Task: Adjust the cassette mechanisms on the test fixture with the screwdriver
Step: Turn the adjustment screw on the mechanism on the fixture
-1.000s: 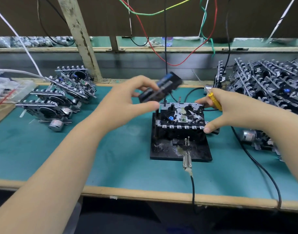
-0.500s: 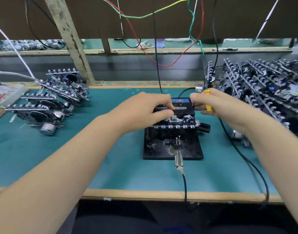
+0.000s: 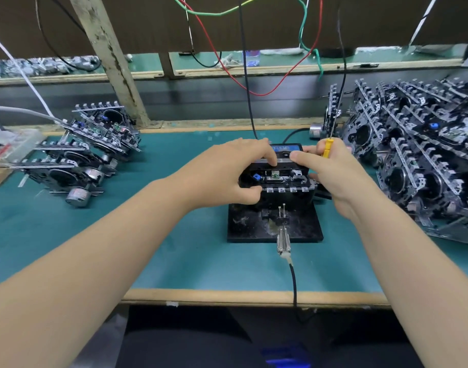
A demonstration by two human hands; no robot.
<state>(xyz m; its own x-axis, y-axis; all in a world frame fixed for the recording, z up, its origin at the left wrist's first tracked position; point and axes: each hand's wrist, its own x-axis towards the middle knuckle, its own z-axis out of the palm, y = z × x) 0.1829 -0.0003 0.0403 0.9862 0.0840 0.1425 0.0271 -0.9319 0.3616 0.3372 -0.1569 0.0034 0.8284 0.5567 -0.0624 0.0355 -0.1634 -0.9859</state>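
A black test fixture [image 3: 254, 229] stands mid-table with a cassette mechanism [image 3: 283, 183] mounted on it. A black cassette with a blue label [image 3: 286, 150] lies on top of the mechanism. My left hand [image 3: 227, 173] presses its fingers down on the cassette's left side, thumb by the mechanism's front edge. My right hand [image 3: 331, 171] holds a yellow-handled screwdriver [image 3: 327, 150] upright in curled fingers, while its index finger presses the cassette's right side.
A few cassette mechanisms [image 3: 76, 160] lie piled at the left, and a larger heap [image 3: 418, 160] fills the right. A metal clip with a black cable [image 3: 284, 243] sits at the fixture's front. Coloured wires [image 3: 254, 88] hang at the back.
My left hand carried the cassette from the air down onto the mechanism. Both hands now press on it, and the right hand shifted onto its right side.
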